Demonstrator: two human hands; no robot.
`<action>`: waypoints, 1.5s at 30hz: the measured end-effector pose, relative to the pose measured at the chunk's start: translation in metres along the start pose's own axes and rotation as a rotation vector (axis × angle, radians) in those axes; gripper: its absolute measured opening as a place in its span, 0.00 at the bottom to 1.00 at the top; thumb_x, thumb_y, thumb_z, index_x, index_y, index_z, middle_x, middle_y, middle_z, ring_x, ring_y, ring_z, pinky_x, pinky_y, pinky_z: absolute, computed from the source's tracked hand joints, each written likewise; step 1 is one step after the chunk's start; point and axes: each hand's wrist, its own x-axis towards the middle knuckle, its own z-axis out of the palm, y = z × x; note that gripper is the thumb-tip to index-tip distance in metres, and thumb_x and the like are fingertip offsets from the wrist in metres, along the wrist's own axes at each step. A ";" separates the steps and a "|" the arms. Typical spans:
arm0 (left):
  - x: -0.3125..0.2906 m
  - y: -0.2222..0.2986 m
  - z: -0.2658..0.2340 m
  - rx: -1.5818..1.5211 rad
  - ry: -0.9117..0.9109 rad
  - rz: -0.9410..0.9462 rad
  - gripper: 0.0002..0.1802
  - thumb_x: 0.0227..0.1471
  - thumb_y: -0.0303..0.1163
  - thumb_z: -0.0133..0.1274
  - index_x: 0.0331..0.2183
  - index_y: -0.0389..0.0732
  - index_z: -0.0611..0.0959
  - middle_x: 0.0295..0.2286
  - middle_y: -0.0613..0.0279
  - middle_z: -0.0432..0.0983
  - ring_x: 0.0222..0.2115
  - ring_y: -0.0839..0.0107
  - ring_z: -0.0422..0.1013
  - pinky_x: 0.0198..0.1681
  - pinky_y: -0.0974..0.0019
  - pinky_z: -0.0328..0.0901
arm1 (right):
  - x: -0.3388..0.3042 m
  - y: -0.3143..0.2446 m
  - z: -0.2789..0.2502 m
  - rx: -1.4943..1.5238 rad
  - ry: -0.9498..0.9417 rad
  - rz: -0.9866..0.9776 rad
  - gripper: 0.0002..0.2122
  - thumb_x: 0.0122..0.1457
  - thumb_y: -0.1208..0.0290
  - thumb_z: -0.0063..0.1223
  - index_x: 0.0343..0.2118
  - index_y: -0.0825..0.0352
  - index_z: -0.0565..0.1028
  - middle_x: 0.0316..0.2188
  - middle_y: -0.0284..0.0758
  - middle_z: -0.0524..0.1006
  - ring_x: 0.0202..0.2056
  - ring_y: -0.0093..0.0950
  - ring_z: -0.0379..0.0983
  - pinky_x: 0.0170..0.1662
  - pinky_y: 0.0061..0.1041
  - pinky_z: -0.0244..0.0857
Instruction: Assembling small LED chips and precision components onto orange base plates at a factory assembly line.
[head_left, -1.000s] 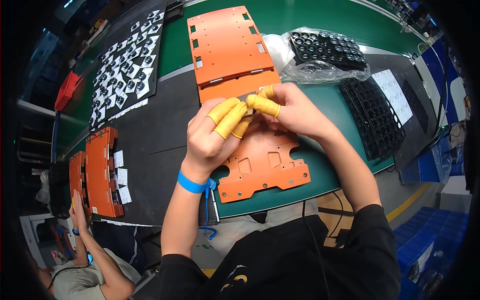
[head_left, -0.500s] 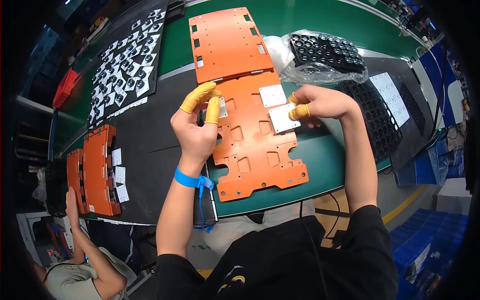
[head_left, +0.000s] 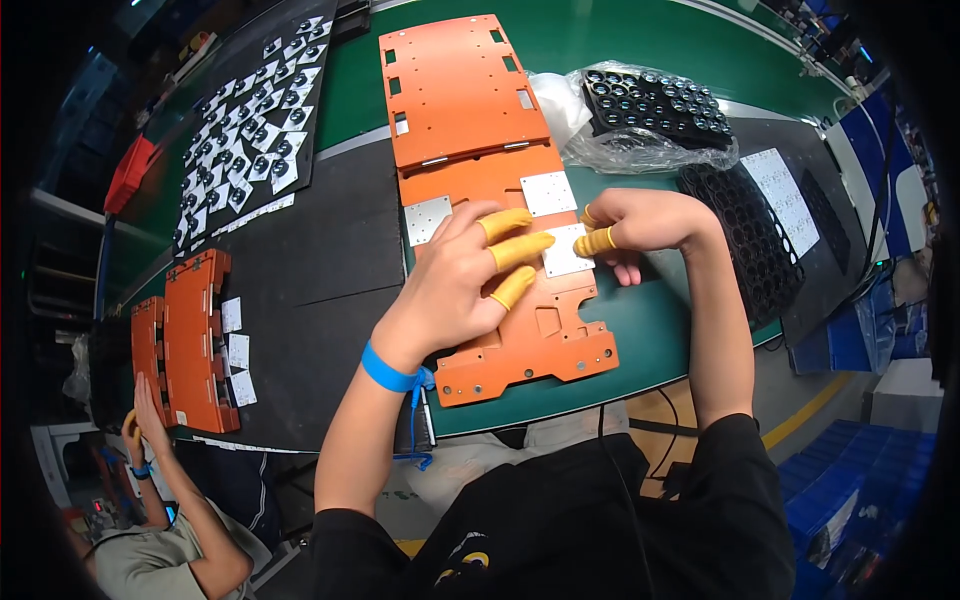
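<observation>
An orange fixture plate [head_left: 520, 370] with a hinged lid [head_left: 455, 90] folded back lies lengthwise before me. A white square board [head_left: 566, 262] with small holes sits at its right side. My right hand [head_left: 645, 228], in yellow finger cots, has its fingertips closed at that board's right edge. My left hand [head_left: 460, 275], also in yellow finger cots, reaches across the plate with fingers spread, one fingertip at the board's left edge. Two more white boards lie on the plate: an upper right board [head_left: 548, 194] and a left board [head_left: 425, 218], partly behind my left hand.
A black lens tray [head_left: 655, 108] in clear plastic stands back right, near another black tray [head_left: 735, 240] and a white sheet [head_left: 780, 200]. White cards with black lens parts [head_left: 250, 130] cover a left board. Closed orange fixtures [head_left: 195, 340] stand beside a co-worker's hand [head_left: 150, 415].
My left hand has come right and down from the left board, its fingers spreading toward the lower right board. That board now lies straighter on the plate, with my right fingers at its edge.
</observation>
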 end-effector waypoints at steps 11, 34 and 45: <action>0.003 0.006 -0.001 0.177 -0.164 0.023 0.15 0.43 0.29 0.61 0.37 0.46 0.85 0.47 0.62 0.73 0.51 0.52 0.62 0.54 0.52 0.58 | 0.003 0.001 -0.003 0.038 -0.016 0.038 0.14 0.61 0.68 0.50 0.23 0.74 0.70 0.15 0.34 0.72 0.17 0.24 0.74 0.18 0.21 0.67; -0.004 -0.025 -0.008 0.146 0.376 -0.246 0.07 0.41 0.23 0.60 0.29 0.36 0.84 0.22 0.56 0.76 0.26 0.61 0.71 0.34 0.64 0.64 | 0.030 0.043 -0.040 -0.240 1.560 -0.303 0.10 0.52 0.65 0.57 0.29 0.68 0.79 0.28 0.41 0.78 0.30 0.39 0.76 0.35 0.35 0.69; -0.012 -0.026 -0.012 0.191 0.428 -0.198 0.06 0.41 0.24 0.60 0.28 0.38 0.84 0.23 0.58 0.76 0.26 0.60 0.72 0.36 0.62 0.64 | 0.032 0.049 -0.043 -0.621 1.712 0.020 0.14 0.54 0.65 0.50 0.42 0.65 0.76 0.48 0.41 0.73 0.43 0.43 0.74 0.45 0.41 0.68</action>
